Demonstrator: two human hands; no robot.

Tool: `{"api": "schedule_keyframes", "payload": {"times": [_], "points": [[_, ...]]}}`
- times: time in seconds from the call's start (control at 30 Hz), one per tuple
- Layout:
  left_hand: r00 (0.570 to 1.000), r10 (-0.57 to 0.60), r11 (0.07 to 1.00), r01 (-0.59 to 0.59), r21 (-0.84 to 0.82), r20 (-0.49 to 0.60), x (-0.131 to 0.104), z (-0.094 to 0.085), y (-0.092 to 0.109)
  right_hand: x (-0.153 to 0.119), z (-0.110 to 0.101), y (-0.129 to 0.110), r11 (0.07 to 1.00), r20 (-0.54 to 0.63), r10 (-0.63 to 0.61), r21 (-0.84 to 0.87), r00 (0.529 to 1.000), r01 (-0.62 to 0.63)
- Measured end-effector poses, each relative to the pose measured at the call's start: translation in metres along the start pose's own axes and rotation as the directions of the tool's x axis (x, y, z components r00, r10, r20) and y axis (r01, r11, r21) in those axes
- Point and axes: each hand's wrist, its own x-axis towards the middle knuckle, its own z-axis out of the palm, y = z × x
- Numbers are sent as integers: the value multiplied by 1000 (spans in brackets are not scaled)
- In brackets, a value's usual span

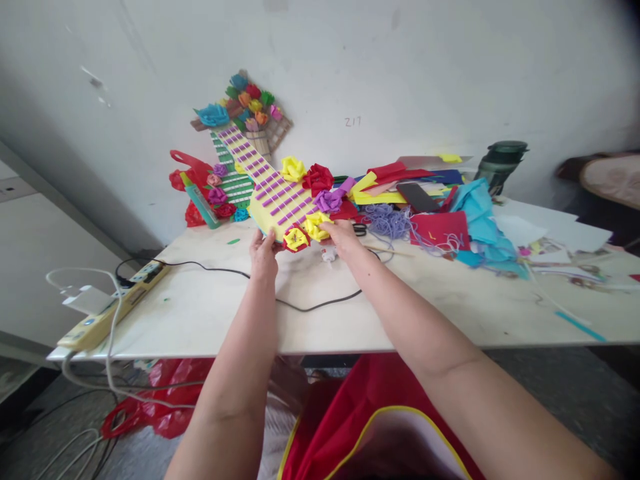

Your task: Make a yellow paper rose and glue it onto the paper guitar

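Observation:
A pale yellow craft piece (273, 217) with purple strips and string lines tilts up over the table. Along its lower and right edges sit yellow, red and purple paper flowers, among them a red-and-yellow one (296, 238). My left hand (265, 252) grips its bottom left edge, thumb on the front. At the lower right, my right hand (343, 237) holds the edge beside a yellow flower (319, 227); its fingertips are partly hidden. Behind it is a similar green striped piece (235, 181) with pink and purple flowers.
A glue bottle (201, 203) stands at the left. Purple yarn (387, 220), coloured paper (440, 230), a phone (417, 198) and a dark bottle (500, 165) lie or stand rightward. A power strip (117, 310) is at the left edge; a black cable (315, 308) crosses the table (330, 333).

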Motion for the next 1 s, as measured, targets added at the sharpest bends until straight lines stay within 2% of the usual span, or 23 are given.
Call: {"api": "schedule_keyframes", "payload": {"times": [0.13, 0.47, 1.0], "points": [[1000, 4, 1000, -4, 5, 0, 1, -2, -2, 0, -1, 1, 1000, 22, -12, -3, 1000, 12], [999, 13, 1000, -12, 29, -48, 2, -5, -3, 0, -3, -2, 998, 115, 45, 34, 992, -49], [999, -19, 998, 21, 55, -28, 3, -3, -3, 2, -3, 0, 998, 45, -27, -47, 999, 29]]}}
